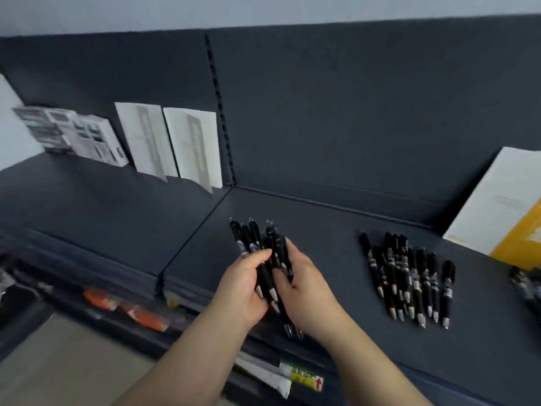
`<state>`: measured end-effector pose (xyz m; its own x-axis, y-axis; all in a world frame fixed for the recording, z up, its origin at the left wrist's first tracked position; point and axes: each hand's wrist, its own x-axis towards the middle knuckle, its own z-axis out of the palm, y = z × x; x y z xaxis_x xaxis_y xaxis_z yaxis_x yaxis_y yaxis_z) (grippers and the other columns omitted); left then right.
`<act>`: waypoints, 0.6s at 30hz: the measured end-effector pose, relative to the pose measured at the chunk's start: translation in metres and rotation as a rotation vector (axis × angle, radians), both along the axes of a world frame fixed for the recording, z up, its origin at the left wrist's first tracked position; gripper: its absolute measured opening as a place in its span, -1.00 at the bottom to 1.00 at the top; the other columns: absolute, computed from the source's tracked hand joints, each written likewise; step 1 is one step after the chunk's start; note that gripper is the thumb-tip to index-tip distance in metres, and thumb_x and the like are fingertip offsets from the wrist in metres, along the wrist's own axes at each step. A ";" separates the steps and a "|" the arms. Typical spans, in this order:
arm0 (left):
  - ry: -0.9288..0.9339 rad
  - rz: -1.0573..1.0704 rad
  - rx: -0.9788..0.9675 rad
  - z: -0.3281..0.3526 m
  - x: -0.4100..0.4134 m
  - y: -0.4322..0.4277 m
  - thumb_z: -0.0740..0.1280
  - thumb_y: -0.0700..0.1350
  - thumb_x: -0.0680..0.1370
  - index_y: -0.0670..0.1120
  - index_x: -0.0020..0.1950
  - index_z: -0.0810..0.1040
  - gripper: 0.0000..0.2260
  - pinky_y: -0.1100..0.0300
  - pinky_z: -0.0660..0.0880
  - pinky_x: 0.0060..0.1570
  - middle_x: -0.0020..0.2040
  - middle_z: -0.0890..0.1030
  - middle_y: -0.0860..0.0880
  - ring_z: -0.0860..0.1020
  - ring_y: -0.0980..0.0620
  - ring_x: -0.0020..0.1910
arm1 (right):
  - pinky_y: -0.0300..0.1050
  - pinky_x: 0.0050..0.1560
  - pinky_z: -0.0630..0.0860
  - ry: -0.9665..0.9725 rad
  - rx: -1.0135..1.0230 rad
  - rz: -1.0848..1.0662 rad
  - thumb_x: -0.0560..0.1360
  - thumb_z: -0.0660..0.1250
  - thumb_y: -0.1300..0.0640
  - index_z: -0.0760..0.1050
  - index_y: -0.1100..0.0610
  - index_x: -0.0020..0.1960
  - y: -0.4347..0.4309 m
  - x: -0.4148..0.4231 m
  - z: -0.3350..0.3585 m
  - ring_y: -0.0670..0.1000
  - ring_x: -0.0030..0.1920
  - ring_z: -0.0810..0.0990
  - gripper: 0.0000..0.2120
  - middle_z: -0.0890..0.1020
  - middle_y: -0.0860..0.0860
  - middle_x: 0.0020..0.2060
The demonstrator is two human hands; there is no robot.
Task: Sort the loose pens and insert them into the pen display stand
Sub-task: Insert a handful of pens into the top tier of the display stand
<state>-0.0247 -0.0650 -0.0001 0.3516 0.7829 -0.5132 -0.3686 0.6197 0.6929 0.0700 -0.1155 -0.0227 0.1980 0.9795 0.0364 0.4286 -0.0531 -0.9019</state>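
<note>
A bundle of several black pens point(257, 244) with silver tips is held above the dark shelf point(336, 230). My left hand point(243, 279) grips the bundle from the left, thumb over the barrels. My right hand point(304, 282) curls round the same bundle from the right. The pens' clip ends point away from me and their tips point toward me. A loose pile of several more black pens point(409, 273) lies on the shelf to the right, tips toward the front edge. No pen display stand is in view.
White boxes point(73, 136) and white packets point(172, 145) lean against the back panel at the left. A white and yellow package point(503, 206) leans at the right. More dark items point(527, 285) lie at the right edge. Orange items point(126, 309) sit on a lower shelf.
</note>
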 end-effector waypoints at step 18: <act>-0.105 0.154 0.124 0.015 -0.311 0.074 0.30 -0.10 0.53 -0.16 0.25 0.54 -0.68 0.02 0.57 -0.12 0.07 0.66 -0.18 0.65 -0.13 0.00 | -0.06 0.09 0.52 -0.070 0.203 0.383 0.56 0.08 0.17 0.38 -0.16 0.19 0.116 -0.299 0.047 -0.09 0.06 0.54 -0.69 0.60 -0.14 -0.04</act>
<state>-0.3354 0.0088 0.0151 0.2697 0.8863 -0.3764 -0.5262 0.4631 0.7132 -0.2286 0.0009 0.0245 -0.1877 0.9533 0.2365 0.4433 0.2971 -0.8457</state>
